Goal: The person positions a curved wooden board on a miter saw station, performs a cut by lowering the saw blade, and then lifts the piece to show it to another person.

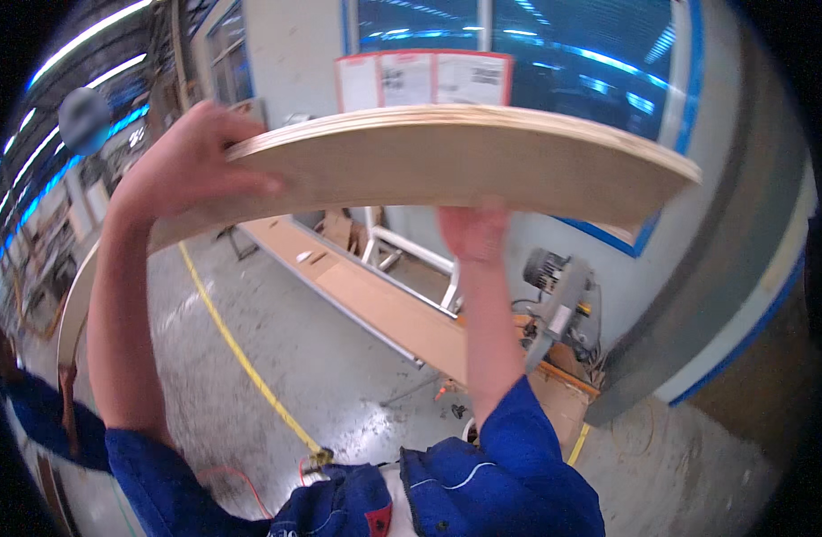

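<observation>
A long curved plywood board point(375, 166) is raised in front of me, its layered edge upward and its flat brown face toward me. My left hand point(191, 161) grips it left of the middle, the thumb on the face and the fingers over the upper edge. Under the lower edge, my right hand point(478, 231) clasps the board; its fingers are mostly hidden behind the wood. The board bends away leftward behind my left forearm, where another person's hand point(68, 380) is at its lower end.
A long bench topped with brown sheet point(357, 282) runs diagonally below the board. At its right end stands a machine with a motor point(563, 300). Behind are a wall and a blue-framed window point(590, 76). A yellow line point(241, 349) crosses the floor; the other person's blue sleeve point(48, 421) is at left.
</observation>
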A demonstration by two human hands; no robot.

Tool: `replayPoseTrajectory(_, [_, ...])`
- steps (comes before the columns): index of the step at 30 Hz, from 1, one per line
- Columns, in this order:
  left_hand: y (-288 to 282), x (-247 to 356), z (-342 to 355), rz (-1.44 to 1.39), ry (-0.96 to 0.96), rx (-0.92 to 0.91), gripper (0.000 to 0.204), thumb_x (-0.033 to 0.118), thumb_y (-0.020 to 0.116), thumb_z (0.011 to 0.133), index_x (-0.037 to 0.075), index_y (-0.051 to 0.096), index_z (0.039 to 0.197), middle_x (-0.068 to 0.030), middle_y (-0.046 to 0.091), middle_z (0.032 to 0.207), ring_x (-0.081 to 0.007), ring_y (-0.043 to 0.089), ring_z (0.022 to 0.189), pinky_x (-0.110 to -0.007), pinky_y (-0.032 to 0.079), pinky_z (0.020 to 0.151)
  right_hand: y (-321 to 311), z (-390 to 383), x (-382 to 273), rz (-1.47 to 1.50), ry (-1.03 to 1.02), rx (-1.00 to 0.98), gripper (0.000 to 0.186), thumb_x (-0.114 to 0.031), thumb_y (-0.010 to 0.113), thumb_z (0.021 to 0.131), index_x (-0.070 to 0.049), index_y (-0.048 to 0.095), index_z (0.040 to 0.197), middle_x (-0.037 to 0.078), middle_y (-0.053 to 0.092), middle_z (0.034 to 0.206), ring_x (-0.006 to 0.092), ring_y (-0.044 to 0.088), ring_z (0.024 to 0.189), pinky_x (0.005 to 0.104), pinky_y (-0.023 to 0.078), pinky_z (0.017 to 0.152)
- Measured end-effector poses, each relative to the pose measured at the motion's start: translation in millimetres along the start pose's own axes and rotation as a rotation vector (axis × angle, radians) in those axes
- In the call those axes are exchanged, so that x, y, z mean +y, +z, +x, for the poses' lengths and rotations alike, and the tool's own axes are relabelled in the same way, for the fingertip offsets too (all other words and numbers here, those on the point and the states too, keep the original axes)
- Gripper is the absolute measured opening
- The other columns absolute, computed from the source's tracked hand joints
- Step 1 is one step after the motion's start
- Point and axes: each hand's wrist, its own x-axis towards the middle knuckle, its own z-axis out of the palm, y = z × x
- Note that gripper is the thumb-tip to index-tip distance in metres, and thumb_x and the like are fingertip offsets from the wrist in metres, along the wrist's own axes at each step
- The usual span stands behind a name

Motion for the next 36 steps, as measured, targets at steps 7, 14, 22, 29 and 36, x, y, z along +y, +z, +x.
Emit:
replayPoseTrajectory(7, [-14.3,58.0,4.2,0.048,-0.199,0.418,0.056,0.018,0.086,0.070,0.001,0.068,0.120,-0.0107,0.070,0.110,-0.0190,0.065,0.104,-0.034,0.049,0.095,68.0,60.0,-0.5,-0.173,-0.109,0.087,0.053,-0.005,0.078,0.079,-0.007,0.055,0.127,0.006,0.063,0.120,0.0173,0.058,0.116,0.0357,0.049,0.099])
replayPoseTrajectory(14, [-3.4,188.1,51.0,0.310,0.110,0.755,0.088,0.042,0.084,0.076,0.005,0.046,0.147,-0.0154,0.050,0.148,-0.0312,0.046,0.139,-0.047,0.035,0.117,97.4,72.1,-29.1,-0.273,0.045,-0.003,0.062,-0.006,0.081,0.079,-0.005,0.051,0.134,0.007,0.058,0.131,0.0181,0.057,0.120,0.0359,0.048,0.103])
replayPoseTrajectory(22, [19.8,312.2,100.1,0.318,0.192,0.842,0.118,0.033,0.092,0.063,0.009,0.025,0.157,-0.0159,0.044,0.147,-0.0337,0.043,0.134,-0.048,0.038,0.111,138.7,56.2,-48.2,-0.188,-0.074,-0.133,0.082,-0.012,0.088,0.076,-0.006,0.039,0.142,0.010,0.052,0.137,0.0189,0.054,0.125,0.0363,0.048,0.105])
replayPoseTrajectory(29, [20.4,379.8,69.0,0.413,-0.076,0.886,0.121,0.039,0.092,0.060,0.007,0.025,0.155,-0.0154,0.042,0.135,-0.0331,0.043,0.127,-0.047,0.036,0.110,194.1,-0.1,-65.1,-0.181,-0.138,-0.092,0.079,-0.016,0.089,0.075,-0.006,0.042,0.137,0.009,0.054,0.131,0.0179,0.055,0.120,0.0353,0.049,0.102])
replayPoseTrajectory(36, [-3.4,411.7,17.0,0.317,-0.036,0.867,0.097,0.030,0.090,0.064,0.002,0.037,0.141,-0.0148,0.042,0.122,-0.0317,0.043,0.116,-0.044,0.037,0.102,252.1,-35.1,-68.2,-0.201,-0.167,-0.075,0.076,-0.020,0.090,0.073,-0.005,0.045,0.133,0.007,0.056,0.125,0.0169,0.057,0.115,0.0343,0.050,0.099])
